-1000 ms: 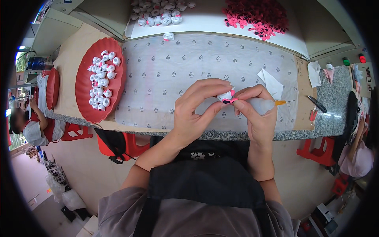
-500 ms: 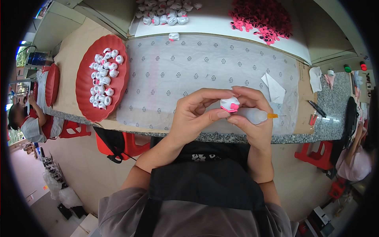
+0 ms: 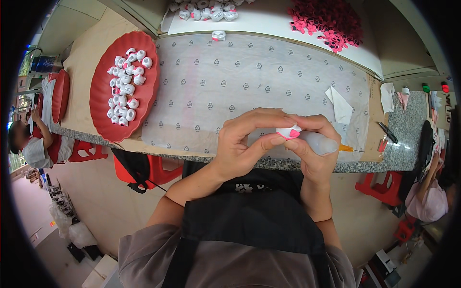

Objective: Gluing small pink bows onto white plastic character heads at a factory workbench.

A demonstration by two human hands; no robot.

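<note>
Over the near edge of the paper sheet, my left hand (image 3: pixel 242 144) pinches a small white piece with a pink trim (image 3: pixel 289 132) between thumb and fingers. My right hand (image 3: pixel 314 161) is curled round a translucent squeeze bottle (image 3: pixel 321 143), whose amber needle tip (image 3: pixel 346 148) points right, away from the piece. The right thumb and fingertips also press on the piece, so both hands meet at it. Part of the bottle is hidden behind the right fingers.
A red scalloped tray (image 3: pixel 98 103) with several white pieces stands left. On the shelf lie white pieces (image 3: pixel 217 15) and a pink flower-shaped heap (image 3: pixel 331 24). One white piece (image 3: pixel 219 35) sits at the sheet's far edge. Folded white paper (image 3: pixel 340 106) and a black pen (image 3: pixel 388 132) lie right.
The piece is turned a little, with less of its white top showing. Both hands have shifted slightly right, and the bottle has moved right with its tip lower. The whole view has shifted a little.
</note>
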